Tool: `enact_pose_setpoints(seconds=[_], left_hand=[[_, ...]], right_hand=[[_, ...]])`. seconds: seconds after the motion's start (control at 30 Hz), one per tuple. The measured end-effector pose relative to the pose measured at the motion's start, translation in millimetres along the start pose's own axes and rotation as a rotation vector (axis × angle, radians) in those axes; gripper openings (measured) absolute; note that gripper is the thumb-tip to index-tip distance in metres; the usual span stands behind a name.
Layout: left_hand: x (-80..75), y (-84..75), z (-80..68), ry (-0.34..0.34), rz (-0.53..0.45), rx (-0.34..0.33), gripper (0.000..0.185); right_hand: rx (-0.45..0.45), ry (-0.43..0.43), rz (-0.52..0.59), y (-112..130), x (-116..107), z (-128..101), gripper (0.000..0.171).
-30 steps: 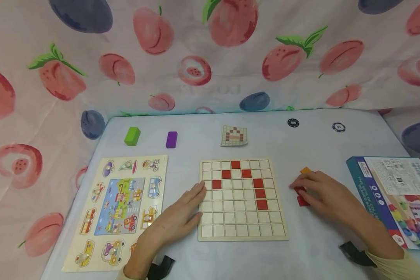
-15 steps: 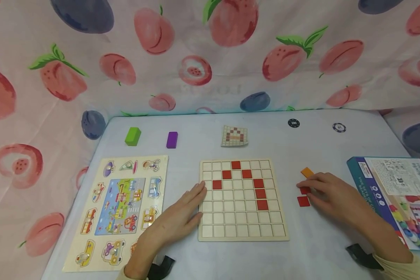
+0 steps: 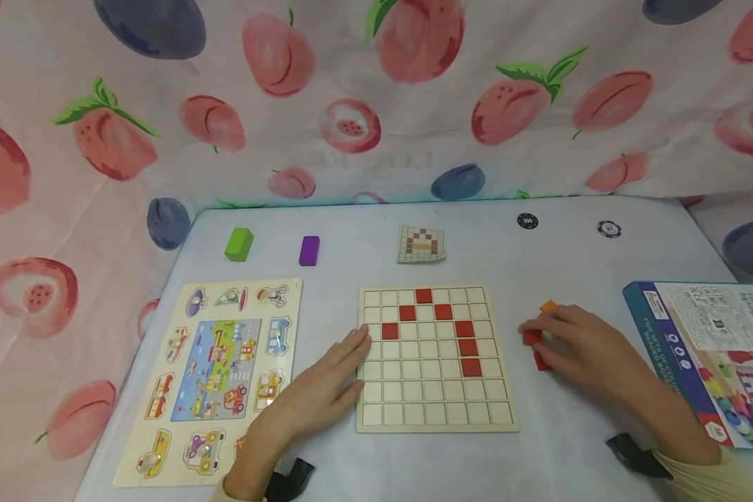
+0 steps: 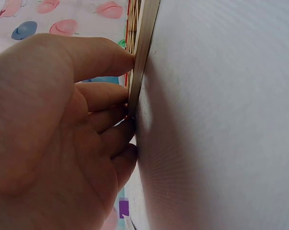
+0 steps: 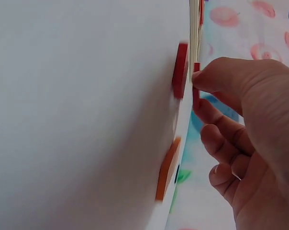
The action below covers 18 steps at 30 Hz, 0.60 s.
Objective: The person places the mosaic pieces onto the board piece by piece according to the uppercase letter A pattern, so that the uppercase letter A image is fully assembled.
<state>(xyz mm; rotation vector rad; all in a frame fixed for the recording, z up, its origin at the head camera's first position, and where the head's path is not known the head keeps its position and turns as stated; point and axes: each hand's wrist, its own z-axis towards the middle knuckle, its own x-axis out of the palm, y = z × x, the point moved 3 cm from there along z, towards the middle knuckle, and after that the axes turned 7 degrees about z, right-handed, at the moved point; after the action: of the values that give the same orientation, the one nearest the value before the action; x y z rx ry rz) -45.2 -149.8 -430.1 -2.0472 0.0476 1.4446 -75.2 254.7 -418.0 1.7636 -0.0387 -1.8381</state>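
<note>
My right hand (image 3: 580, 345) pinches a small red square tile (image 5: 196, 88) between thumb and fingers, just above the table to the right of the wooden grid board (image 3: 436, 423). Partly covered by that hand, a second red tile (image 3: 540, 361) and an orange tile (image 3: 548, 306) lie on the white cloth. Several red tiles fill squares of the board, in a slanting line at the top and a column on the right. The left hand (image 3: 323, 387) rests flat beside the board, its extended fingers and thumb touching the left edge, as the left wrist view also shows.
A vehicle peg puzzle (image 3: 141, 390) lies at left, under the left forearm. Behind it stand a green block (image 3: 238, 245) and a purple block (image 3: 309, 251). A pattern card (image 3: 421, 244) is behind the board. Two chips (image 3: 528, 221) sit at back right, a flat box (image 3: 703, 362) at right.
The right hand shifted right, then back left, now carrying the red tile a little toward the board. My left hand and the board stay where they were.
</note>
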Motion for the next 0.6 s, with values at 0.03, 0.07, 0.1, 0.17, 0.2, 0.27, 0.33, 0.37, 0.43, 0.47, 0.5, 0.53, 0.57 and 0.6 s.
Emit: enact_pose_setpoints(seconds=[0.03, 0.07, 0.1, 0.17, 0.2, 0.27, 0.33, 0.37, 0.43, 0.47, 0.5, 0.53, 0.57, 0.6], left_hand=[[-0.2, 0.0, -0.1, 0.0, 0.0, 0.0, 0.068], [-0.5, -0.1, -0.2, -0.001, 0.001, 0.001, 0.068], [-0.8, -0.1, -0.4, -0.001, 0.001, 0.001, 0.068], [-1.3, -0.1, -0.5, -0.003, 0.003, 0.003, 0.068], [-1.5, -0.1, -0.6, -0.005, 0.004, 0.005, 0.068], [-1.7, -0.1, -0.6, -0.008, 0.003, 0.01, 0.068], [-1.5, -0.1, -0.5, -0.011, 0.001, 0.016, 0.067], [-1.5, 0.0, -0.4, -0.011, 0.0, 0.016, 0.067], [-1.1, 0.0, -0.3, -0.01, -0.003, 0.016, 0.068], [-0.9, 0.1, -0.2, -0.009, -0.004, 0.015, 0.067], [-0.7, 0.1, -0.1, -0.008, -0.005, 0.013, 0.067], [-0.4, 0.0, -0.1, -0.007, -0.006, 0.013, 0.067], [-0.1, 0.0, 0.0, -0.005, -0.007, 0.012, 0.067], [0.3, 0.0, 0.0, -0.003, -0.009, 0.012, 0.067]], right_hand=[[-0.018, -0.006, 0.0, 4.9, 2.1, 2.5, 0.041], [-0.037, -0.01, -0.001, 10.2, 4.4, 5.3, 0.04], [-0.057, -0.014, -0.006, 15.8, 7.3, 8.3, 0.039], [-0.095, -0.004, 0.002, 27.8, 13.5, 15.3, 0.035], [-0.112, 0.004, 0.012, 34.2, 16.7, 18.5, 0.034], [-0.153, 0.019, 0.03, 47.5, 23.6, 25.7, 0.031], [-0.203, 0.027, 0.055, 61.6, 29.8, 32.4, 0.029], [-0.226, 0.032, 0.07, 69.0, 32.7, 35.6, 0.029], [-0.261, 0.043, 0.096, 83.3, 38.1, 42.0, 0.027], [-0.277, 0.046, 0.108, 90.3, 40.1, 44.9, 0.026], [-0.293, 0.049, 0.113, 97.3, 41.9, 47.9, 0.025], [-0.307, 0.05, 0.114, 104.0, 44.0, 51.0, 0.023], [-0.319, 0.053, 0.114, 110.2, 46.1, 53.9, 0.021], [-0.329, 0.057, 0.116, 116.1, 48.1, 56.5, 0.019]])
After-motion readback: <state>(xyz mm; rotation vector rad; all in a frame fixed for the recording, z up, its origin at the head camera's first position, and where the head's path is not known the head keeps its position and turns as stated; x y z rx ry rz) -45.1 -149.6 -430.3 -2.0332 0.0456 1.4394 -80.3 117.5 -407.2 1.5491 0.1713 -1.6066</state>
